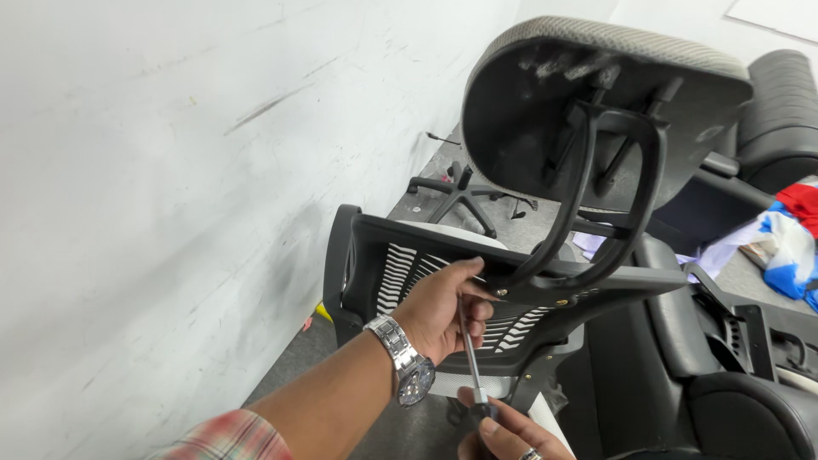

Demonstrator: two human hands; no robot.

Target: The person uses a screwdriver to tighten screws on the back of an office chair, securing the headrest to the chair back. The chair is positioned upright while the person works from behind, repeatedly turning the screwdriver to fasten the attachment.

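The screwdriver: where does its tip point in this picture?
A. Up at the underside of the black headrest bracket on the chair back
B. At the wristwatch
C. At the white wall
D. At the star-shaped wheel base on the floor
A: the screwdriver, held by the right hand, runs up to the headrest bracket that the left hand steadies.

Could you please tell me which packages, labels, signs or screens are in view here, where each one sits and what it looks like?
No signs or screens show.
Possible package: a small flat tan thing on the floor at the right edge, beside crumpled red, white and blue sheeting; too small to tell more.
Nearest the hands: the left hand grips the black mesh chair backrest, and the right hand holds a screwdriver; none bears a visible label.
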